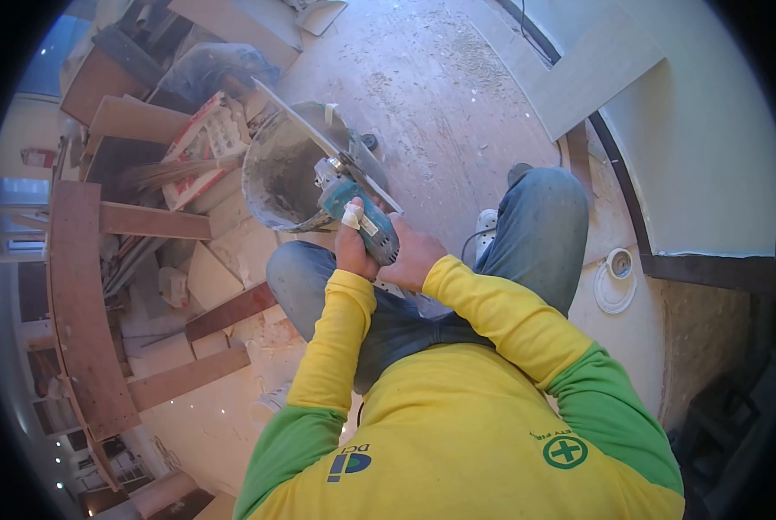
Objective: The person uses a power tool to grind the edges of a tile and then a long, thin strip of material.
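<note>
A teal angle grinder [366, 218] is between my hands, above my lap, its metal head pointing away from me. My left hand [351, 250] wraps its body from the left, with white tape round one finger. From the right, my right hand [414, 253] closes on the rear of the grinder. A long thin strip [299, 123] lies slantwise across a dusty bucket [262, 186], its near end close to my right hand. The grinder's head overlaps this strip in view, and the disc shows only as a thin edge.
Wooden planks [84, 303] and offcuts are piled at the left, with a red and white sack [206, 143] among them. Debris covers the floor [431, 104] ahead. A pale panel [596, 74] lies at upper right, and a roll of tape [619, 263] lies right of my knee.
</note>
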`<state>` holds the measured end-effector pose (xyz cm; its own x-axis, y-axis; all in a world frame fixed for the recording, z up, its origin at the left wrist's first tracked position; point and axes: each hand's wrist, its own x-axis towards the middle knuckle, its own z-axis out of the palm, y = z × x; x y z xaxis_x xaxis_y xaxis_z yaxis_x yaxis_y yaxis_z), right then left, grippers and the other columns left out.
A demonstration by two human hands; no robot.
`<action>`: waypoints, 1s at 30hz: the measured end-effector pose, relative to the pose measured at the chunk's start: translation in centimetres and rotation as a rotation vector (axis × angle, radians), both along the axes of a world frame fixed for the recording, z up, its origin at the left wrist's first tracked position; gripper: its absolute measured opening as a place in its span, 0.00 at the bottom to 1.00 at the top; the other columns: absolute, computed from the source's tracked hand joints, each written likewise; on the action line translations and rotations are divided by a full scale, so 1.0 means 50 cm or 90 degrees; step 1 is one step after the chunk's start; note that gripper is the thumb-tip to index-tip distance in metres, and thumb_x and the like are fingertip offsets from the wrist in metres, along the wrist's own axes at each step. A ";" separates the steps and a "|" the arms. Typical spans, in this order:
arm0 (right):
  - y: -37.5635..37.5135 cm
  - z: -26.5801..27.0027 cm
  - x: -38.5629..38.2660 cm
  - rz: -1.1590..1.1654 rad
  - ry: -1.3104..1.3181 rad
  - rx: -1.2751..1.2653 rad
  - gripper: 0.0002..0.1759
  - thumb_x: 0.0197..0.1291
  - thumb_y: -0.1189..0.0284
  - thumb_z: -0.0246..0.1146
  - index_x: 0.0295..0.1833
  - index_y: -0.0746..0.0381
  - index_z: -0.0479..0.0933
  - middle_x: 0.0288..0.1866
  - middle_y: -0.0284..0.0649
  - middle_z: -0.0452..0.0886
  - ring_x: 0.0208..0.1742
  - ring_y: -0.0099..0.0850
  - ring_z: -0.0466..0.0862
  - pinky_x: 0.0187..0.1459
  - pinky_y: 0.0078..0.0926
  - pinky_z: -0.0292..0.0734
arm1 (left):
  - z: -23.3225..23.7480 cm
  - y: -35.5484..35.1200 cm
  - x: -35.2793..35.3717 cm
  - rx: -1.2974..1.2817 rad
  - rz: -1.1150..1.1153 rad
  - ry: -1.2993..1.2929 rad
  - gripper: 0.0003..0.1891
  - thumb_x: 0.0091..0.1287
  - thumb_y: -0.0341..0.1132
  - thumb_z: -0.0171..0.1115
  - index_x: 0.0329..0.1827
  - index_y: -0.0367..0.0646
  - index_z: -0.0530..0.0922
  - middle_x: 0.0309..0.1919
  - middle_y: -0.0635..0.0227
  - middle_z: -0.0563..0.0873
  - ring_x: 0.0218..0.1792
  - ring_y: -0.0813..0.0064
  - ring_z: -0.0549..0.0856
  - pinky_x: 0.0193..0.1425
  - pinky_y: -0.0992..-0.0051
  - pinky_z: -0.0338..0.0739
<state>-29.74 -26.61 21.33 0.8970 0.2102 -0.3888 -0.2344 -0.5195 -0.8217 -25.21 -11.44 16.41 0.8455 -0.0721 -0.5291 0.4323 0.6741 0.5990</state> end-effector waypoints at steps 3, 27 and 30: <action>-0.003 -0.001 -0.009 0.004 0.004 -0.007 0.54 0.49 0.59 0.69 0.80 0.63 0.56 0.57 0.66 0.83 0.60 0.62 0.84 0.64 0.50 0.78 | 0.004 -0.007 -0.009 0.012 0.007 0.011 0.23 0.73 0.48 0.70 0.58 0.39 0.78 0.49 0.62 0.87 0.50 0.66 0.88 0.60 0.62 0.84; -0.007 0.023 -0.024 0.002 0.025 -0.021 0.53 0.48 0.61 0.68 0.80 0.62 0.56 0.56 0.66 0.84 0.59 0.62 0.84 0.63 0.50 0.79 | 0.007 -0.006 -0.026 0.008 0.003 0.016 0.23 0.73 0.48 0.69 0.62 0.41 0.76 0.51 0.61 0.87 0.52 0.65 0.88 0.61 0.61 0.84; -0.002 0.020 -0.022 -0.003 0.018 -0.015 0.53 0.49 0.61 0.68 0.81 0.63 0.55 0.57 0.66 0.83 0.60 0.62 0.84 0.64 0.50 0.78 | -0.008 0.007 -0.021 0.023 -0.039 -0.006 0.30 0.71 0.53 0.70 0.62 0.35 0.78 0.55 0.58 0.87 0.58 0.62 0.86 0.67 0.59 0.81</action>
